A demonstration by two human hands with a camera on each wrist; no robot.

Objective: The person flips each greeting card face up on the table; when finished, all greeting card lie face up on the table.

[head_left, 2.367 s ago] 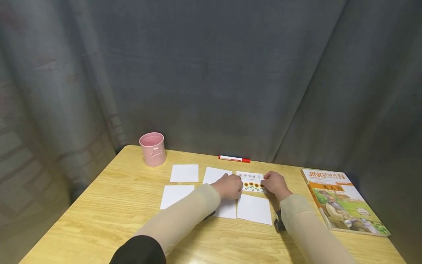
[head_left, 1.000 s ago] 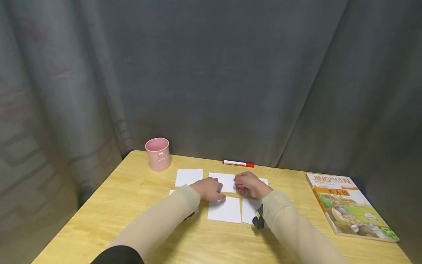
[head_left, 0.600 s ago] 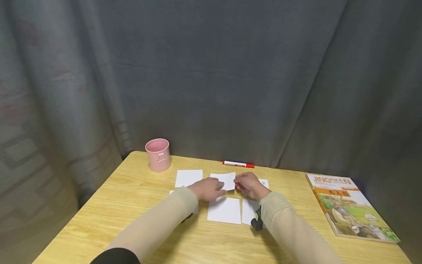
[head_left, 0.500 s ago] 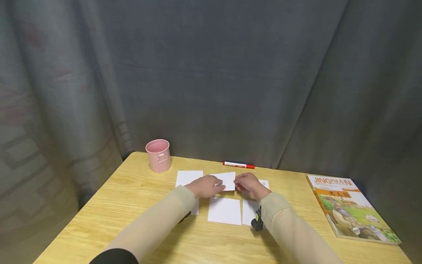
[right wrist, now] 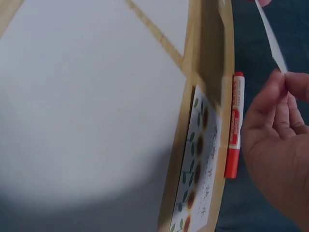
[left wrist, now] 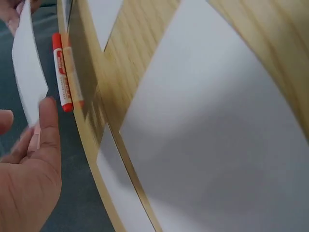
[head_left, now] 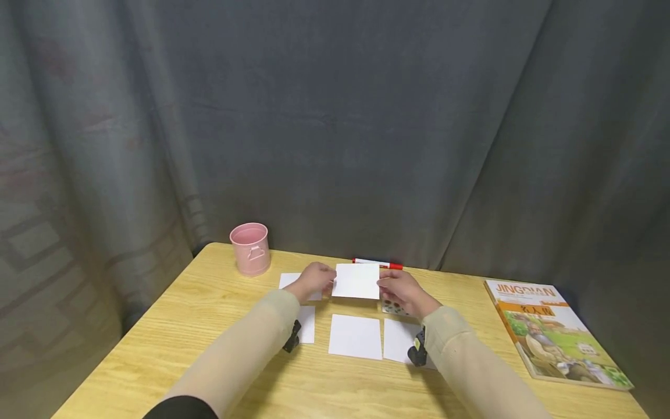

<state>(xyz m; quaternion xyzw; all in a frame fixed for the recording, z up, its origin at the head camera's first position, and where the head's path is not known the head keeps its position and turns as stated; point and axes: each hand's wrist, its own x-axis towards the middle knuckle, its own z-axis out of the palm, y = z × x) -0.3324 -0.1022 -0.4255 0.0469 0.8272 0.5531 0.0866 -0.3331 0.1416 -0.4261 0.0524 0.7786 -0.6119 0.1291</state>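
I have the white card [head_left: 356, 281] raised clear of the table [head_left: 340, 387], spanned between the hands. The right hand [head_left: 405, 293] pinches its right edge between thumb and fingertips; the left hand [head_left: 314, 280] meets the opposite edge, though blurred fingers and a thumb that looks apart mean I can't tell whether it pinches too. Holding it by the sides probably helps hold the thin sheet level and leaves its face uncovered. In the head view, I lose most of the sunflower card [right wrist: 200, 164] behind the right hand, but the right wrist view shows it lying beside the marker [right wrist: 235, 125]. The back-left card [head_left: 289, 280] is partly covered by the left hand, and the raised card's underside stays beyond me
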